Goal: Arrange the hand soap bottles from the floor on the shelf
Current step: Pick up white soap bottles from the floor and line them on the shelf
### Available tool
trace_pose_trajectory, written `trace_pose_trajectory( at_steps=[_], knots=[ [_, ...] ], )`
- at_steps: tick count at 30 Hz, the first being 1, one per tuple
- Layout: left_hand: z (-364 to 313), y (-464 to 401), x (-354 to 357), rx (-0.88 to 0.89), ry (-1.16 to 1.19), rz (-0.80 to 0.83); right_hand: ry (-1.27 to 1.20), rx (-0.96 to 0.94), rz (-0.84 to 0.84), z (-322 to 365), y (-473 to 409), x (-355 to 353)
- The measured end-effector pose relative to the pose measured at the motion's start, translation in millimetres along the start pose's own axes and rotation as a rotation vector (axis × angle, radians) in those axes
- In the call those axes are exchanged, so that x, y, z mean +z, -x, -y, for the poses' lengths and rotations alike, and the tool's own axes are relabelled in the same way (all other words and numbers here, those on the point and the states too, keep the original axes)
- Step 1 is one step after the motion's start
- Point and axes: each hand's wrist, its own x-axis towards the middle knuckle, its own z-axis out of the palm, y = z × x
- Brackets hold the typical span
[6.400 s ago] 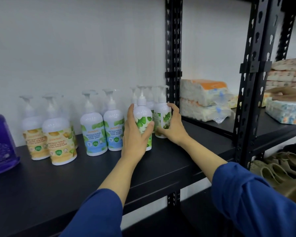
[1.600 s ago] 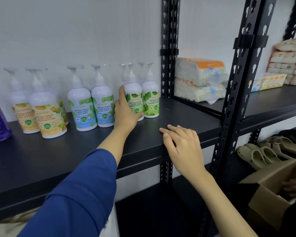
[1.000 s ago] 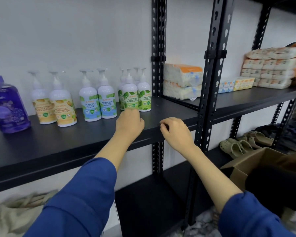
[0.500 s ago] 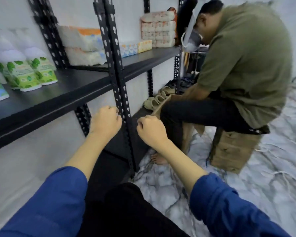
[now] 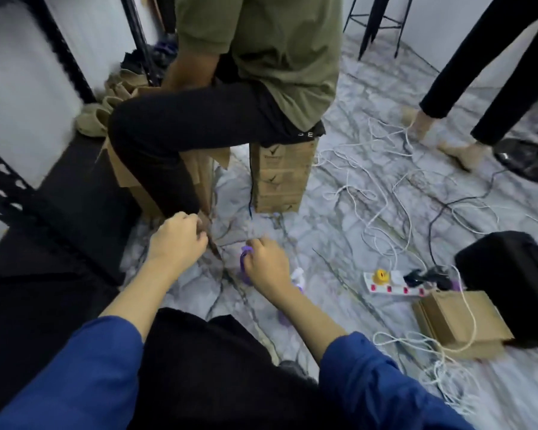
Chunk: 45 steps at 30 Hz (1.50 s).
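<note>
Purple hand soap bottles [image 5: 245, 268] stand on the marble floor in front of my knees, mostly hidden under my right hand; a white pump top [image 5: 298, 274] shows beside my wrist. My right hand [image 5: 266, 265] is down on the nearest purple bottle with its fingers curled at the pump. Blur hides whether they grip it. My left hand [image 5: 177, 240] hovers to the left, fingers curled, holding nothing. The black shelf rack [image 5: 10, 187] is at the left edge.
A person in a green shirt sits on a cardboard box [image 5: 280, 178] just beyond my hands. White cables [image 5: 382, 212] sprawl over the floor at right, with a power strip [image 5: 395, 287], a brown paper bag [image 5: 460, 321] and another person's legs [image 5: 485, 72].
My view has swung from the shelf down to the floor. Both hands have dropped from the shelf edge, and the right one has reached the purple bottles.
</note>
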Motion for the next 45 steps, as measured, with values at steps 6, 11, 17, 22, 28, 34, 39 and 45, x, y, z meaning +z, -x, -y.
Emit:
trace_pose_trajectory(
  at_steps=[6,11,17,22,28,34,39,45],
  knots=[
    [-13.5,-32.8,81.7,-0.019,0.061,0.266,-0.049,0.367,0.112,-93.8,23.3,22.7],
    [-39.0,-43.2,166.1,0.031,0.063,0.565,-0.100,0.575,0.286,-164.6,24.5,43.9],
    [-49.0,-27.8,261.3,-0.003,0.104,0.761,-0.107,0.561,0.504,-222.2,10.5,79.8],
    [-48.7,-7.3,313.2,-0.073,0.171,0.834,-0.135,0.544,0.643,-253.3,-4.4,111.7],
    [-57.1,8.9,346.7,-0.172,0.446,0.812,-0.217,0.519,0.710,-267.2,-25.6,133.8],
    [-70.2,19.6,356.2,-0.300,0.736,0.599,-0.256,0.463,0.715,-271.6,-34.5,144.6],
    [-78.8,13.5,355.4,-0.330,0.782,0.518,-0.269,0.466,0.693,-278.1,-34.1,148.1],
    [-75.8,10.4,354.7,-0.320,0.817,0.462,-0.339,0.526,0.612,-280.1,-34.7,143.8]
  ],
)
